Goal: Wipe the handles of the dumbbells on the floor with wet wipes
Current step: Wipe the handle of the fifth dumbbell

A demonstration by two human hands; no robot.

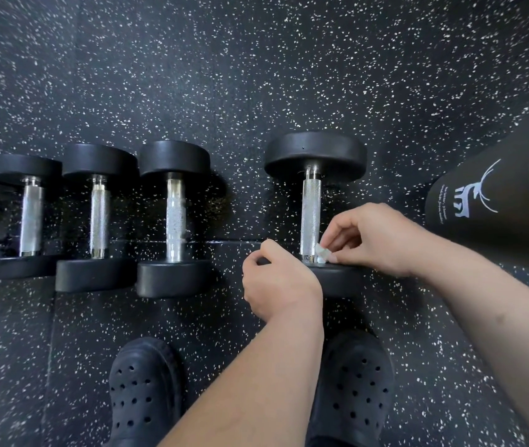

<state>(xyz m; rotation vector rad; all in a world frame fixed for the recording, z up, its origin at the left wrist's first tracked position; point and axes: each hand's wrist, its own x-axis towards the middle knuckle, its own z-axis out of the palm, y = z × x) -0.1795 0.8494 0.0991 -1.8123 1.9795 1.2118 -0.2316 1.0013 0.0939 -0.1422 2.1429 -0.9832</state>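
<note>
Several black dumbbells with knurled silver handles lie in a row on the speckled floor. The rightmost dumbbell (pixel 311 217) stands apart from the others. My right hand (pixel 376 238) pinches a small folded wet wipe (pixel 320 253) against the near end of its handle. My left hand (pixel 277 282) grips the rim of that dumbbell's near head, fingers curled over the edge. The near head is largely hidden by both hands.
Further dumbbells (pixel 174 217) (pixel 100 217) (pixel 31 221) lie to the left. A large black cylinder with a white deer logo (pixel 495 201) lies at the right. My two black perforated clogs (pixel 145 395) (pixel 353 388) stand on the rubber floor (pixel 256 75) below.
</note>
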